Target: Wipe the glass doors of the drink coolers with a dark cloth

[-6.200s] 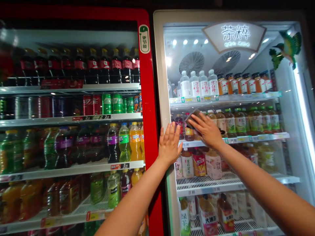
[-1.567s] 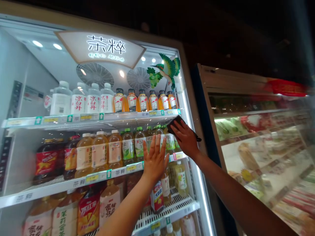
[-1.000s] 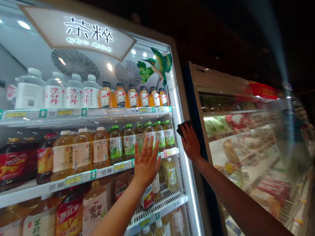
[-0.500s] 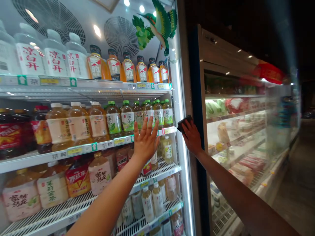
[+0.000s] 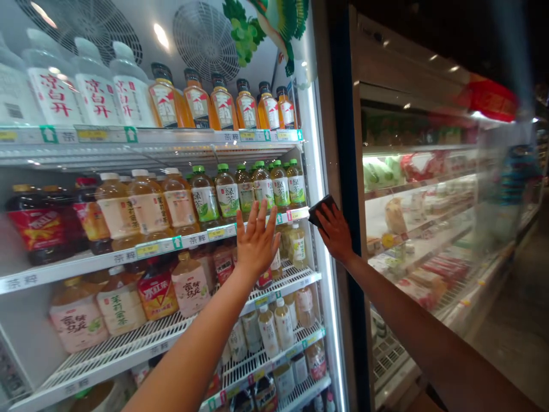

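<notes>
My left hand (image 5: 258, 240) is spread flat, fingers apart, at the clear glass front of a drinks fridge; it appears to rest on the glass. Behind its fingertips stand green-capped tea bottles (image 5: 227, 191) on a shelf. My right hand (image 5: 337, 232) presses a dark sponge-like pad (image 5: 319, 212) near the glass's right edge, beside the bright vertical light strip (image 5: 319, 143). The fingers lie over the pad, which hides part of the thumb side. A bird sticker (image 5: 283, 26) sits on the glass above both hands.
Clear water bottles (image 5: 92, 86) and amber bottles (image 5: 221, 106) fill the top shelf, with larger tea bottles (image 5: 191, 283) lower down. To the right, past a dark frame (image 5: 341, 114), an open chilled case (image 5: 420, 240) holds packaged food. A blurred figure (image 5: 521, 166) stands farther off.
My view has tilted slightly down and shifted, so the upper shelf and sticker sit higher in the picture. Both hands stay at nearly the same places, the right still on the pad.
</notes>
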Tool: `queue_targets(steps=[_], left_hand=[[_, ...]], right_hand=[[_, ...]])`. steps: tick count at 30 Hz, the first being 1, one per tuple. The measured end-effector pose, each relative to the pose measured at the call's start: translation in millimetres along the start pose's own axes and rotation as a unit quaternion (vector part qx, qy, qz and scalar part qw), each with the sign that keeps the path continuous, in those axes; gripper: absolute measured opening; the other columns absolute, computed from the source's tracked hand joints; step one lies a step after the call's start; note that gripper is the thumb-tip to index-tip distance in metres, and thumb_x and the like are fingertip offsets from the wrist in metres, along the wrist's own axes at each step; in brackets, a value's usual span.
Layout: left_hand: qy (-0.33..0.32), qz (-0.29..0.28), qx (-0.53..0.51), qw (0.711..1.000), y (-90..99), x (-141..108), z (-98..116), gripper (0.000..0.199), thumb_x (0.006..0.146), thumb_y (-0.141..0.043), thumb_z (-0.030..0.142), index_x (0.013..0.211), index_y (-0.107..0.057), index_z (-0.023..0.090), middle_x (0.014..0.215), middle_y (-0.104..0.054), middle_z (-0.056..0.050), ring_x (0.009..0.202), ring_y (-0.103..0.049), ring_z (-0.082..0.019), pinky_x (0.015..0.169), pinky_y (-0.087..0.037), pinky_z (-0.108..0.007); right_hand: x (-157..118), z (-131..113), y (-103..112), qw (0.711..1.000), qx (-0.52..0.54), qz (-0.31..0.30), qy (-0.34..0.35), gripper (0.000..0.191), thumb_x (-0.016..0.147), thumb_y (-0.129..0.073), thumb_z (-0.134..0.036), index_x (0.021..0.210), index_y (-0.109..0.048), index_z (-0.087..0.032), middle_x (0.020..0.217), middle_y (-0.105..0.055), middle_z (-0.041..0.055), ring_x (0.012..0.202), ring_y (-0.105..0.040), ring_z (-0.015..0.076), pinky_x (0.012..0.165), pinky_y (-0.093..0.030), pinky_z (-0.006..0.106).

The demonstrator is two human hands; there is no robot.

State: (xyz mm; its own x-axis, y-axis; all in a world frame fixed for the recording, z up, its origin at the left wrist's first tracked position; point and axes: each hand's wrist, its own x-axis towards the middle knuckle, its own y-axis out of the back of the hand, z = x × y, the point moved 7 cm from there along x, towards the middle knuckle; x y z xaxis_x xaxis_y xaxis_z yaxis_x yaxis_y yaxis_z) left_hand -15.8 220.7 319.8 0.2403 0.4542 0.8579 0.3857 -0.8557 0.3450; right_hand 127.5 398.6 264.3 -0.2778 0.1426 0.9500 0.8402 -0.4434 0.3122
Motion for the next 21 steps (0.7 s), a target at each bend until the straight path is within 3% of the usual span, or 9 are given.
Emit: queue_targets(steps=[2,4,8,10,12,15,17,19,21], left_hand=[[-0.004,0.001,0.005,1.000,2.8,-5,-3,0.087,0.097,-0.057,0.034,0.164,-0.001,0.025,0.170,-0.015,-0.012,0.158,-0.007,-0.028,0.128,0.003,-0.060],[-0.007,0.002,0.012,1.000,5.4,-8,-7,0.088,0.097,-0.057,0.035,0.164,-0.002,0.024,0.170,-0.016,-0.013,0.159,-0.005,-0.028,0.128,0.002,-0.060],[-0.008,-0.002,0.021,1.000,7.7,-10,-9,0.086,0.097,-0.057,0.037,0.164,-0.005,0.022,0.169,-0.020,-0.014,0.159,-0.003,-0.026,0.129,0.002,-0.058],[-0.003,-0.007,0.021,1.000,8.1,-10,-9,0.085,0.098,-0.056,0.037,0.164,-0.005,0.022,0.169,-0.019,-0.014,0.159,-0.003,-0.026,0.128,0.004,-0.058],[0.000,-0.012,0.024,1.000,9.2,-12,-9,0.086,0.098,-0.056,0.037,0.164,-0.005,0.022,0.169,-0.018,-0.014,0.159,-0.004,-0.027,0.128,0.004,-0.059],[-0.006,-0.013,0.034,0.999,13.9,-15,-12,0.088,0.097,-0.057,0.037,0.164,-0.003,0.022,0.170,-0.018,-0.013,0.159,-0.006,-0.027,0.129,0.003,-0.058],[-0.007,-0.008,0.041,0.999,18.8,-16,-17,0.089,0.096,-0.057,0.037,0.164,-0.001,0.023,0.169,-0.019,-0.013,0.159,-0.007,-0.028,0.129,0.001,-0.058],[0.000,-0.005,0.045,0.999,23.3,-14,-24,0.090,0.096,-0.058,0.037,0.164,0.000,0.024,0.170,-0.019,-0.012,0.158,-0.007,-0.028,0.129,0.001,-0.058],[0.010,-0.005,0.047,0.999,26.5,-11,-30,0.091,0.096,-0.058,0.037,0.164,0.000,0.025,0.170,-0.017,-0.011,0.159,-0.007,-0.028,0.128,0.002,-0.059]], right_hand=[[12,14,5,0.999,0.003,0.014,-0.032,0.054,0.103,-0.040,-0.030,0.157,-0.039,-0.028,0.163,-0.040,0.0068,0.157,-0.020,0.0309,0.122,-0.030,0.059],[44,23,12,0.995,0.001,0.046,-0.085,0.057,0.102,-0.038,-0.029,0.159,-0.035,-0.026,0.165,-0.036,0.0084,0.156,-0.021,0.0342,0.120,-0.032,0.062],[97,0,15,0.990,-0.024,0.067,-0.124,0.061,0.101,-0.038,-0.026,0.161,-0.030,-0.024,0.169,-0.027,0.0076,0.157,-0.016,0.0359,0.121,-0.031,0.061],[95,-24,11,0.996,-0.032,0.044,-0.073,0.060,0.101,-0.040,-0.027,0.161,-0.031,-0.026,0.170,-0.026,0.0046,0.158,-0.012,0.0329,0.123,-0.028,0.058],[75,-40,9,0.999,-0.022,0.024,0.006,0.057,0.102,-0.043,-0.028,0.159,-0.036,-0.030,0.168,-0.031,0.0022,0.158,-0.013,0.0287,0.124,-0.028,0.054],[48,-36,13,0.996,0.009,0.026,0.080,0.052,0.103,-0.044,-0.027,0.154,-0.044,-0.031,0.162,-0.042,0.0029,0.157,-0.021,0.0255,0.123,-0.031,0.051],[55,-19,18,0.997,0.023,0.051,0.060,0.051,0.103,-0.043,-0.027,0.154,-0.044,-0.028,0.161,-0.044,0.0052,0.156,-0.023,0.0270,0.122,-0.033,0.053],[82,-6,22,0.996,0.028,0.082,0.009,0.053,0.103,-0.040,-0.028,0.156,-0.041,-0.025,0.163,-0.041,0.0068,0.156,-0.022,0.0302,0.122,-0.033,0.057],[114,-9,22,0.993,0.025,0.106,-0.039,0.055,0.104,-0.038,-0.032,0.158,-0.037,-0.026,0.165,-0.036,0.0066,0.157,-0.019,0.0327,0.121,-0.031,0.060]])
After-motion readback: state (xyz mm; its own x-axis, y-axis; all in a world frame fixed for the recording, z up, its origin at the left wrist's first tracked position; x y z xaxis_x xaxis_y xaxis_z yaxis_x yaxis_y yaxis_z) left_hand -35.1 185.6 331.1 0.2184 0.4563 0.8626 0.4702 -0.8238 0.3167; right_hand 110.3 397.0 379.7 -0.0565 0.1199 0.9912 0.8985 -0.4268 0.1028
